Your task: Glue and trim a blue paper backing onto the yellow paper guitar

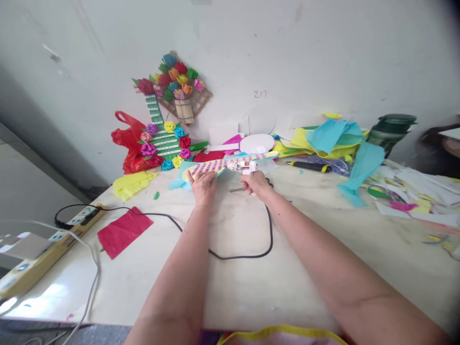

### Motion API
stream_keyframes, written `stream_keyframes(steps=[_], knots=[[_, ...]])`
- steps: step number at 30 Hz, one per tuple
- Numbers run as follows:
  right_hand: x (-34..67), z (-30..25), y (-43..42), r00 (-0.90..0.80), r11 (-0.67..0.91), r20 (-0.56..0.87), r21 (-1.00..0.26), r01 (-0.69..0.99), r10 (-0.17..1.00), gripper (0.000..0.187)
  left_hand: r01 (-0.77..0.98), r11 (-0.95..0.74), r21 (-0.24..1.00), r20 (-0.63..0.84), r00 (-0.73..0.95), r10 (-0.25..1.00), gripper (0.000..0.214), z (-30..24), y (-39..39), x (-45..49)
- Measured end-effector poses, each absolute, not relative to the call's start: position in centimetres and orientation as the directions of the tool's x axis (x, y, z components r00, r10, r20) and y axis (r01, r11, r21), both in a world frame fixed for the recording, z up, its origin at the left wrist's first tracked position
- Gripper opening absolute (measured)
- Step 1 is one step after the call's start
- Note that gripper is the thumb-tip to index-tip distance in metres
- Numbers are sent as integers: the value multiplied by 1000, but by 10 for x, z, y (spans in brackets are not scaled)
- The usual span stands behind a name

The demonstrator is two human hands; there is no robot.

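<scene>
Table (251, 287) w/ red paper (124, 231), cord (244, 258)

glossy tabletop (251, 282), matt crepe paper sheet (124, 231)

both arms outstretched; left hand (203, 184) flat, right hand (256, 182) clenched.

red paper sheet (124, 231) flat, table left | power strip (46, 244) at left edge | red plastic bag (129, 143) against wall | paper flowers (179, 86) (propped on wall) | blue tissue paper (359, 167) heaped right
</scene>
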State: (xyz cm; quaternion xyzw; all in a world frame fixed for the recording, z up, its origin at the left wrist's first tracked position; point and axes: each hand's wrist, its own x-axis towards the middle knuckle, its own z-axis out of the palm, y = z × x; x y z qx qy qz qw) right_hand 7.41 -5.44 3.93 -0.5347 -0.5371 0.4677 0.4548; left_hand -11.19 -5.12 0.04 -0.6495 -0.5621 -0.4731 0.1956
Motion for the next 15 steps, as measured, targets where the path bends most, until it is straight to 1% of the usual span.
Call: stream_keyframes(steps=[4,12,15], knots=[[74,36,-53,-1,-10,-10,-988,153,1000,9,940,-275,201,830,-15,557,16,4,-55,-109],[75,33,-49,52,-12,-9,-999,47,999,9,964,-266,23,755,158,637,31,13,-67,-97],[76,33,-48,67,-16,-13,-999,36,998,9,968,-252,-1,736,172,655,32,14,-69,-95]])
